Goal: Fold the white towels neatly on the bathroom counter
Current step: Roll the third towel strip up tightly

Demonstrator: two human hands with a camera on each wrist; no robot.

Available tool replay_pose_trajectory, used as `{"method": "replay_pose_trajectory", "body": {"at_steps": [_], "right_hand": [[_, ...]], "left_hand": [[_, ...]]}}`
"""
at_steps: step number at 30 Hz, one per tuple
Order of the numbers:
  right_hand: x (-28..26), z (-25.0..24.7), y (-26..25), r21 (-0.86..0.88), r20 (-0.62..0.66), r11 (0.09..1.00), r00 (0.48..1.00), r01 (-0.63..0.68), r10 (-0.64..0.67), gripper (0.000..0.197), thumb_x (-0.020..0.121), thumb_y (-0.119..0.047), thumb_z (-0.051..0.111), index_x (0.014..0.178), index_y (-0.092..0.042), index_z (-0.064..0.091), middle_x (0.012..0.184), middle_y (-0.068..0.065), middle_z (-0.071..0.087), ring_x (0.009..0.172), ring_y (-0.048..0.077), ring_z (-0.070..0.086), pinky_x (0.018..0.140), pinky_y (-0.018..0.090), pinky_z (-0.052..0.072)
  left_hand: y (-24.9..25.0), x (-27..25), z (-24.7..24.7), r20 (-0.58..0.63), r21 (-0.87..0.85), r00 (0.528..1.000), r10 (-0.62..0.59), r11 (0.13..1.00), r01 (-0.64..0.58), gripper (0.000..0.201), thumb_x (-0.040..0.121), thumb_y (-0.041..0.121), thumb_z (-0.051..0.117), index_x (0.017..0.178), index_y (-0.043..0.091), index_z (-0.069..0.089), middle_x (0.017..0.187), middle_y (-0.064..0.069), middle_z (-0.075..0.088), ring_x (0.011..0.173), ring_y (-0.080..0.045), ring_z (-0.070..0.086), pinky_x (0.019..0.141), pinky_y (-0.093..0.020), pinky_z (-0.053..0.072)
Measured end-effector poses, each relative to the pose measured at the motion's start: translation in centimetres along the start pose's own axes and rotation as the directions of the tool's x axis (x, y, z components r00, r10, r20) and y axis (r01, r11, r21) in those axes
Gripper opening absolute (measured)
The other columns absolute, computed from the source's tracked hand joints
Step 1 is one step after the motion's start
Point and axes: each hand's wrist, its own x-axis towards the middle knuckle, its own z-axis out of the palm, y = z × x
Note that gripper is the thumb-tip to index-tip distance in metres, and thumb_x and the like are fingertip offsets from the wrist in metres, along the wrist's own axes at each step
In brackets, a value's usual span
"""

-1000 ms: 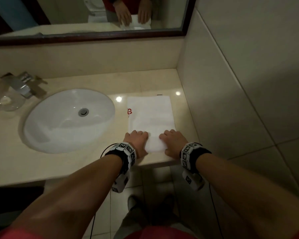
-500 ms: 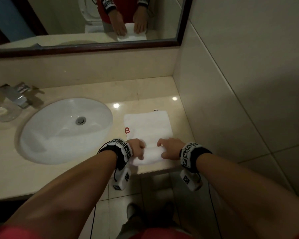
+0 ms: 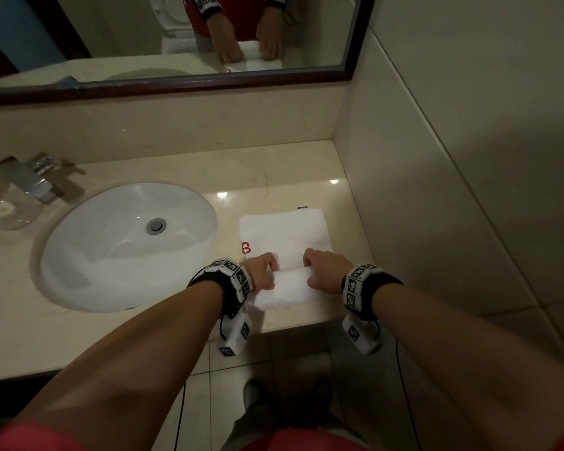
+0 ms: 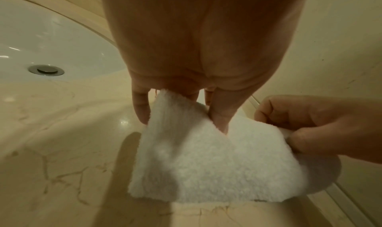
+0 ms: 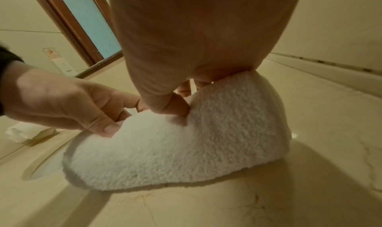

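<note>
A white towel (image 3: pixel 285 236) with a small red mark on its left edge lies flat on the beige counter (image 3: pixel 290 164) to the right of the sink. Its near end is lifted and rolled over into a thick fold (image 3: pixel 290 288). My left hand (image 3: pixel 261 271) pinches the left end of that fold, thumb in front and fingers behind (image 4: pixel 219 114). At the fold's right end my right hand (image 3: pixel 323 271) pinches it the same way (image 5: pixel 175 106). The white towel (image 4: pixel 206 162) rises off the counter in the left wrist view, and the white towel (image 5: pixel 186 149) humps up in the right wrist view.
A white oval sink (image 3: pixel 124 245) with a drain sits left of the towel, a chrome tap (image 3: pixel 33 180) and a clear glass dish (image 3: pixel 7 209) behind it. The tiled wall (image 3: pixel 453 157) stands close on the right. A mirror (image 3: pixel 176 34) runs along the back.
Both hands went from pressing the towel's near edge to pinching it, and have lifted it and turned it over away from me. The head camera has tilted down.
</note>
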Motion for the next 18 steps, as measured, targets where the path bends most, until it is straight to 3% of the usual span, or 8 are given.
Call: {"method": "replay_pose_trajectory", "body": {"at_steps": [4, 8, 12, 15, 18], "right_hand": [[0.7, 0.2, 0.2, -0.075, -0.066, 0.997, 0.997, 0.022, -0.027, 0.034, 0.086, -0.023, 0.052, 0.119, -0.020, 0.049, 0.118, 0.004, 0.053, 0.100, 0.021, 0.048, 0.086, 0.035, 0.040], [1.3, 0.6, 0.6, -0.131, -0.091, 0.991, 0.995, 0.024, -0.036, 0.038, 0.089, -0.024, 0.049, 0.127, -0.022, 0.053, 0.128, 0.006, 0.047, 0.115, 0.025, 0.045, 0.093, 0.038, 0.040], [1.1, 0.9, 0.7, -0.209, -0.217, 0.977, 0.973, 0.029, -0.075, 0.035, 0.090, -0.023, 0.053, 0.126, -0.024, 0.057, 0.123, 0.005, 0.047, 0.113, 0.025, 0.044, 0.092, 0.037, 0.040], [0.9, 1.4, 0.4, -0.245, -0.328, 0.967, 0.933, 0.068, -0.149, 0.030, 0.089, -0.015, 0.055, 0.118, -0.021, 0.058, 0.115, 0.005, 0.051, 0.107, 0.026, 0.047, 0.085, 0.035, 0.038], [0.5, 1.8, 0.2, -0.285, -0.332, 0.955, 0.927, 0.078, -0.174, 0.022, 0.090, -0.012, 0.053, 0.110, -0.016, 0.060, 0.108, 0.007, 0.055, 0.102, 0.028, 0.049, 0.080, 0.036, 0.040]], "left_hand": [[-0.1, 0.2, 0.0, -0.036, -0.010, 0.999, 0.006, 1.000, -0.006, 0.020, 0.083, 0.012, 0.057, 0.095, 0.026, 0.049, 0.096, -0.003, 0.059, 0.089, -0.022, 0.055, 0.072, -0.025, 0.040], [0.0, 0.1, -0.1, -0.098, 0.032, 0.995, 0.028, 0.999, -0.025, 0.023, 0.086, 0.011, 0.053, 0.104, 0.024, 0.059, 0.102, 0.001, 0.060, 0.096, -0.019, 0.057, 0.078, -0.023, 0.041], [0.0, -0.1, 0.3, -0.241, 0.151, 0.969, 0.060, 0.988, -0.024, 0.029, 0.084, 0.018, 0.059, 0.109, 0.031, 0.054, 0.106, 0.005, 0.058, 0.102, -0.020, 0.056, 0.093, -0.039, 0.045], [0.2, -0.3, 0.7, -0.288, 0.302, 0.946, 0.151, 0.951, -0.060, 0.025, 0.084, 0.019, 0.058, 0.105, 0.031, 0.053, 0.109, 0.005, 0.054, 0.105, -0.022, 0.049, 0.091, -0.038, 0.042], [0.4, -0.5, 1.1, -0.295, 0.415, 0.918, 0.264, 0.901, -0.126, 0.022, 0.085, 0.015, 0.057, 0.104, 0.027, 0.059, 0.108, 0.002, 0.055, 0.102, -0.024, 0.050, 0.084, -0.034, 0.040]]}}
